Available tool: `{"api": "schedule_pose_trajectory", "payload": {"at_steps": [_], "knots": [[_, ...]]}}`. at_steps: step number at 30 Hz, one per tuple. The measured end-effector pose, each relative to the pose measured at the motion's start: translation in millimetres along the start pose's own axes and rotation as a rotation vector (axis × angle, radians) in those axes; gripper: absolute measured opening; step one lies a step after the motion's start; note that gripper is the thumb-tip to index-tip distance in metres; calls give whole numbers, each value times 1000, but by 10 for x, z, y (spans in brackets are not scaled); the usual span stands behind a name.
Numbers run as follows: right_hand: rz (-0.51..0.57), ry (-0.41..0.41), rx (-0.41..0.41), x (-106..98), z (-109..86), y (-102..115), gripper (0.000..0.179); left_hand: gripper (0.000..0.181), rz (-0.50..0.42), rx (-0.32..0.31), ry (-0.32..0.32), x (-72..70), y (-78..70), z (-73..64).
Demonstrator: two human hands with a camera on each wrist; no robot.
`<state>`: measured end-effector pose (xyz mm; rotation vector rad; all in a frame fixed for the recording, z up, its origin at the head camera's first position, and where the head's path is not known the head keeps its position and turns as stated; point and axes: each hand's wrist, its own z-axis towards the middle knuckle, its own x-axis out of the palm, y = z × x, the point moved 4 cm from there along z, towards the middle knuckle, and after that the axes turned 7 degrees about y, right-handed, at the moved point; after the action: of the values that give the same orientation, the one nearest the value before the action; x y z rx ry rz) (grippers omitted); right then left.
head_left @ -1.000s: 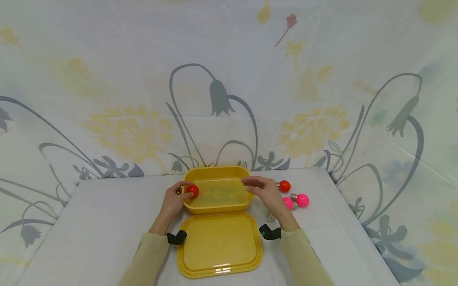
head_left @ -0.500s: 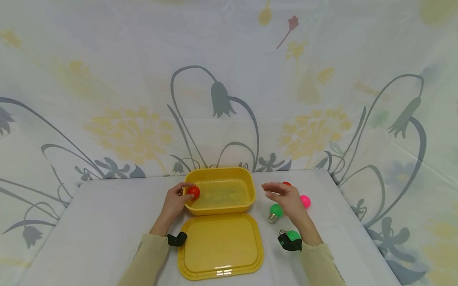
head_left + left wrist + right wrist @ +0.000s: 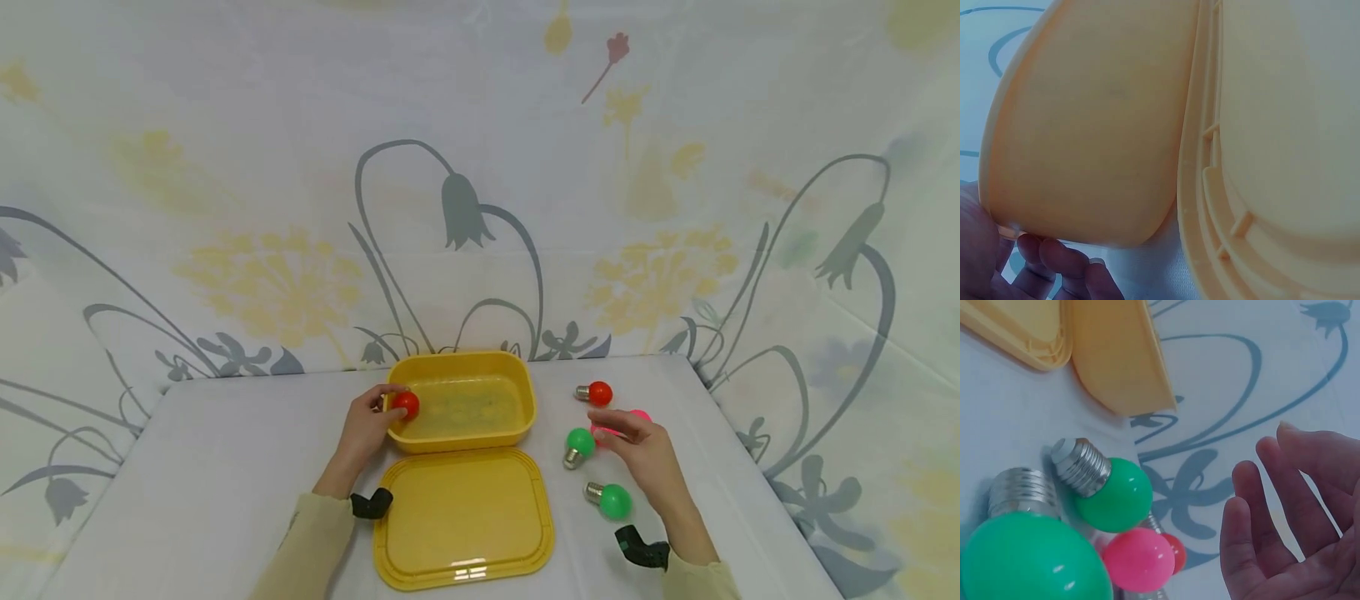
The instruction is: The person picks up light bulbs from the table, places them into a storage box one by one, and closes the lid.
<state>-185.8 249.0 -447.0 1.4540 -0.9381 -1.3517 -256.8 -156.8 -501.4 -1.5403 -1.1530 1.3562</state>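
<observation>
My left hand (image 3: 363, 428) holds a red light bulb (image 3: 406, 405) at the left end of the yellow box (image 3: 459, 440), thumb and index finger around it. In the left wrist view the fingers (image 3: 1065, 257) lie curled outside the box's end wall; the bulb is hidden there. My right hand (image 3: 647, 454) hovers over the loose bulbs at the right, fingers relaxed and holding nothing. Beneath and beside it lie a pink bulb (image 3: 1139, 559), another pink bulb (image 3: 641, 414) partly covered by the hand, a green bulb (image 3: 580, 442) and a second green bulb (image 3: 616, 502).
A yellow lid (image 3: 465, 518) lies flat on the white cloth in front of the box. Another red bulb (image 3: 600, 393) lies right of the box, near the back. Behind the table hangs a flower-patterned cloth (image 3: 480, 192).
My right hand has moved from the box's right end rightward and toward me, uncovering the green bulbs and passing over the pink ones. The left hand and its red bulb stay in place.
</observation>
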Motion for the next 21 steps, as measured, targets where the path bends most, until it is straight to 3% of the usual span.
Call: {"api": "schedule_pose_trajectory", "payload": {"at_steps": [9,15,21], "knots": [[-26,-45,-13,-170,-188,-150,34,29,3,19,-8,5,-7,4],[-89,-73,67,-237,-308,-244,32,30,10,-2,-20,10,16,22],[-139,-60,155,-253,-420,-313,36,29,14,16,-25,0,16,10]]}}
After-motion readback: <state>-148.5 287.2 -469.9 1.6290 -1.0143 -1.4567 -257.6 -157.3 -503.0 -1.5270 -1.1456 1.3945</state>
